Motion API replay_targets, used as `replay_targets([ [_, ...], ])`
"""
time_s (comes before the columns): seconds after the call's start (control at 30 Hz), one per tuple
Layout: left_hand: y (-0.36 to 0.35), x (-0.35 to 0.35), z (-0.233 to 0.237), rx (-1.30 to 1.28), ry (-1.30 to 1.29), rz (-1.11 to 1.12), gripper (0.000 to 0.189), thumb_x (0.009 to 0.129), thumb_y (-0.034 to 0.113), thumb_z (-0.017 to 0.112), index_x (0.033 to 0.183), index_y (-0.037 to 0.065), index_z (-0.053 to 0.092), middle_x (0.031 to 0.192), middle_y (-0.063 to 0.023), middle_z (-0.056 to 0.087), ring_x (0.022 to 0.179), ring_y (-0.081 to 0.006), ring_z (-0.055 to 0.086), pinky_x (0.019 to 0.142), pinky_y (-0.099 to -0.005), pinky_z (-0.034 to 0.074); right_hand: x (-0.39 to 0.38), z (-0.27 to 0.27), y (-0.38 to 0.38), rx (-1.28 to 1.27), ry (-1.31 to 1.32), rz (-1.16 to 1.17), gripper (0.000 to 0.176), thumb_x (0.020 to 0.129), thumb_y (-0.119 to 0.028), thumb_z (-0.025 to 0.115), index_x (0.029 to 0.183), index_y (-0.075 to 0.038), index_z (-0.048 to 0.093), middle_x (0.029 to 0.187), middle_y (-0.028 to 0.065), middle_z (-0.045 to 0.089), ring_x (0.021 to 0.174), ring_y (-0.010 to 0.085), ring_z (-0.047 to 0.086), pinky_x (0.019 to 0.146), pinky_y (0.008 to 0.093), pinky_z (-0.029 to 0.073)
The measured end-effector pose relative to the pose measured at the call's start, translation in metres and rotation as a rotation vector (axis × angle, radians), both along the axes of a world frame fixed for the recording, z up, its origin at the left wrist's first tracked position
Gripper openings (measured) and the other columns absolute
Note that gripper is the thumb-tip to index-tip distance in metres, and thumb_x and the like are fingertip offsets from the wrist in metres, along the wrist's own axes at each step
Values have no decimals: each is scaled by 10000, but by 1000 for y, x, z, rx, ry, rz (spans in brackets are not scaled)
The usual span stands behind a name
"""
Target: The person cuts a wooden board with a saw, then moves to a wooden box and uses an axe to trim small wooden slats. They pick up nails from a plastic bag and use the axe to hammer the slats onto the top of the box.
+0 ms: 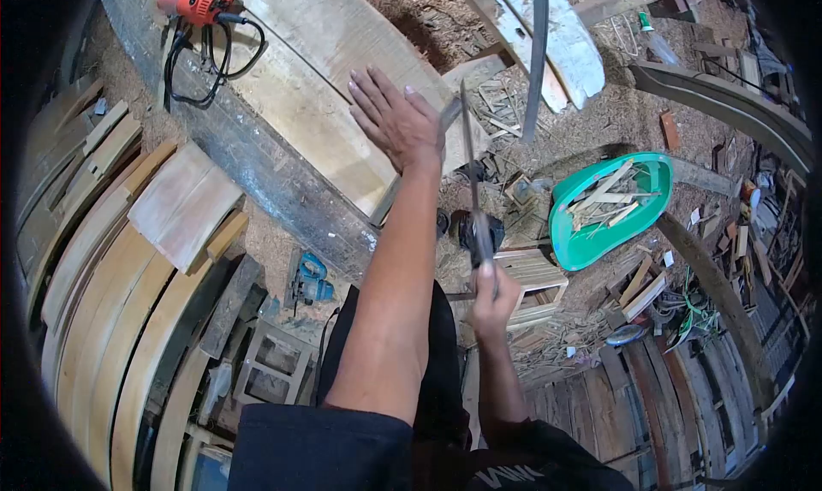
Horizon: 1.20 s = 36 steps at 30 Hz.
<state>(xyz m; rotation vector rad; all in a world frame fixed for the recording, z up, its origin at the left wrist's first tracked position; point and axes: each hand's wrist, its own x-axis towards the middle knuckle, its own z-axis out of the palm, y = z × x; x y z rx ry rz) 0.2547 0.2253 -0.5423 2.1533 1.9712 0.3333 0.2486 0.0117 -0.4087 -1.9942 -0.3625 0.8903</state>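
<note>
My left hand (398, 123) lies flat with its fingers spread on a wide pale wooden board (334, 89), near the board's right side. In my right hand (494, 298), closed round its handle, is a long thin blade (473, 166), seen nearly edge-on, that looks like a saw. The blade points up and away from me, just right of my left hand. Its tip is near a short grey piece (450, 113) at the board's edge. Whether the blade touches the wood I cannot tell.
A red power tool (199, 1) with a black cord rests on the board. Curved planks (111, 320) are stacked at left, beside a blue tool (310, 279). At right, a green tub (591, 249) holds wood scraps. A dark strip (536, 67) leans near white planks (574, 63).
</note>
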Motion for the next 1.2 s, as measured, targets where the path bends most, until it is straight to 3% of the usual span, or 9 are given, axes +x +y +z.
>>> replay_targets([
  [0.17,-4,-1,4,-3,-31,3,643,956,293,404,1514,4,267,1606,-210,179,1493,-351,149,1203,-486,87,38,-61,93,109,-21,-75,415,987,-261,519,665,-3,479,531,56,350,517,131,339,476,339,292],
  [0.33,-2,-1,-2,7,3,-1,646,951,290,408,1510,-2,269,1606,-210,180,1493,-347,151,1204,-490,84,-10,-2,-2,6,57,-31,350,985,-229,527,722,2,537,553,37,458,512,107,413,473,313,329],
  [0.53,3,4,-2,33,-27,-3,645,953,287,408,1514,2,263,1603,-215,185,1493,-351,150,1201,-490,88,34,-56,70,89,-32,-47,379,992,-217,509,677,-6,500,534,72,390,506,128,380,484,335,326],
  [0.63,0,2,-1,28,-44,-3,635,962,294,410,1515,13,272,1595,-221,203,1489,-364,151,1200,-493,87,27,-30,70,100,-56,-44,379,990,-221,521,679,-4,504,533,66,388,515,121,386,485,334,331],
  [0.73,-2,0,-4,27,-27,-7,634,965,297,404,1517,15,269,1597,-216,203,1488,-363,157,1200,-495,94,-13,0,2,36,-63,-13,368,976,-211,530,674,-2,522,526,65,395,509,110,384,480,327,337],
  [0.93,-3,0,-1,28,-49,-9,637,966,298,397,1517,8,263,1603,-212,188,1491,-361,149,1200,-495,90,36,-58,94,102,-80,-81,386,979,-230,525,666,-2,526,522,66,392,507,122,395,477,339,325],
  [1.03,-3,-1,1,15,-45,-13,639,966,296,394,1517,2,258,1605,-212,178,1493,-359,140,1201,-493,82,16,-46,53,159,-30,-76,390,983,-242,521,676,-3,532,531,67,383,515,122,390,480,336,322],
  [1.13,0,1,-3,18,-32,-12,641,966,291,393,1518,-3,252,1606,-214,174,1494,-357,135,1203,-491,73,-26,4,-23,-17,58,-44,399,992,-260,511,683,-10,523,537,53,406,510,120,401,477,330,317],
  [1.2,-1,-2,-2,19,-16,-16,642,964,288,395,1518,-3,250,1606,-215,174,1494,-356,135,1203,-489,70,-11,-9,2,58,16,-76,412,994,-266,512,670,-11,509,532,47,404,510,116,396,475,330,311],
])
